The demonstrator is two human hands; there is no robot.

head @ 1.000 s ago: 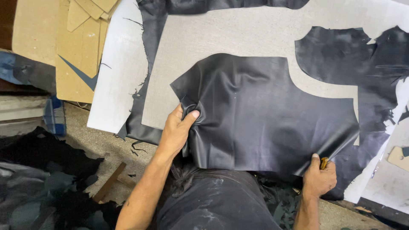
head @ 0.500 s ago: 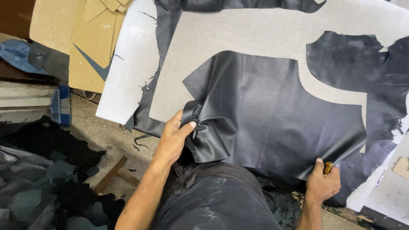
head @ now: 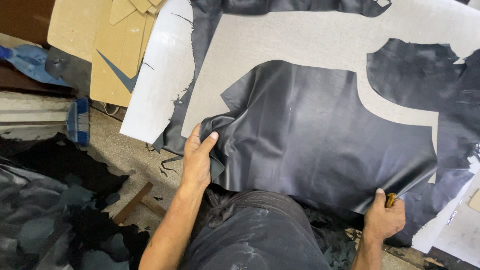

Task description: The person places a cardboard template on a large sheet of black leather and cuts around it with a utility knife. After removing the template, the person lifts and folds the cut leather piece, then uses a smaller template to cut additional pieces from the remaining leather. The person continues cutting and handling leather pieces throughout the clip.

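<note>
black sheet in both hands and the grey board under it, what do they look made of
The black sheet looks like thin leather or a faux version: soft sheen, and it folds limply at the left hand. The grey board looks like matte, fibrous pressed card, though that is less sure.

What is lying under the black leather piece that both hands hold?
Under the leather piece lies a grey board, visible around its edges. Anything else beneath its middle is covered. The left hand and right hand grip its near corners.

A cut panel of black leather [head: 320,145], smooth with a dull sheen, lay mostly flat on the grey bench [head: 300,40]. Its near-left edge was bunched and folded up, its near-right corner lifted slightly off the surface.
</note>
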